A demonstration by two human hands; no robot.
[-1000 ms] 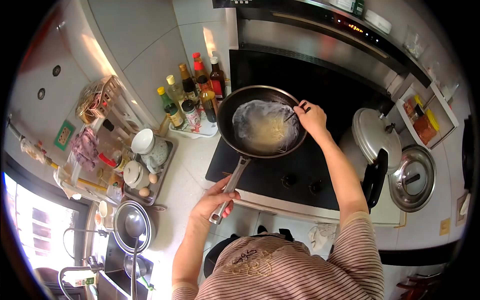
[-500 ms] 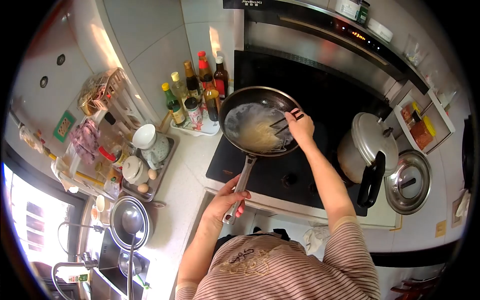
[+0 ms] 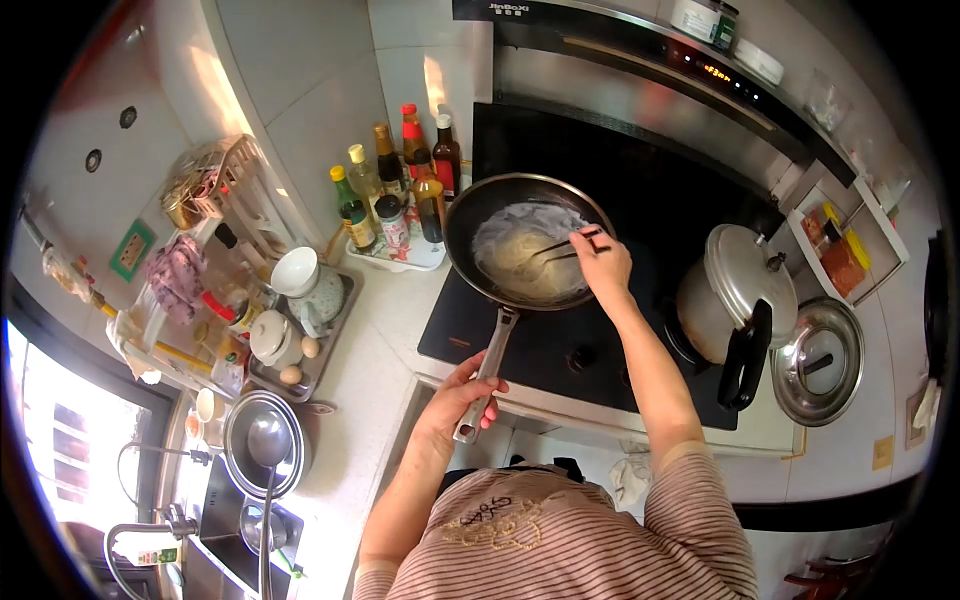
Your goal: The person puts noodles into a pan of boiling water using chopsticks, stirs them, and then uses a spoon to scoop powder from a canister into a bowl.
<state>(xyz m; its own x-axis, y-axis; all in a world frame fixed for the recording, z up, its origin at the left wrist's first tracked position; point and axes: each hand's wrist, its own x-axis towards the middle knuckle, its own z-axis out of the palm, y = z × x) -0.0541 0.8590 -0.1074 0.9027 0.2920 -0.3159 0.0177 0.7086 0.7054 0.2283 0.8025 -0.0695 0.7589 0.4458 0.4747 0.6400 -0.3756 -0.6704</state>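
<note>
A dark frying pan (image 3: 462, 235) stands on the black cooktop (image 3: 455, 330), with cloudy liquid and pale noodles (image 3: 520, 258) inside. My left hand (image 3: 462, 397) is closed around its metal handle (image 3: 492, 350). Over the pan's right rim, my right hand (image 3: 604, 268) grips dark chopsticks (image 3: 553, 250), whose tips reach into the noodles. Steam blurs part of the liquid, so the chopstick tips are hard to make out.
Right of the pan stands a pressure cooker (image 3: 735, 290) with a black handle; a steel lid (image 3: 790, 375) lies beyond it. Several sauce bottles (image 3: 428, 205) crowd a tray at the back left. Steel bowls holding a ladle (image 3: 268, 445) sit by the sink (image 3: 222, 510).
The chopsticks have swung to a flatter angle, their tips shifting left through the noodles. My left hand keeps its hold on the handle. The whole view has moved slightly.
</note>
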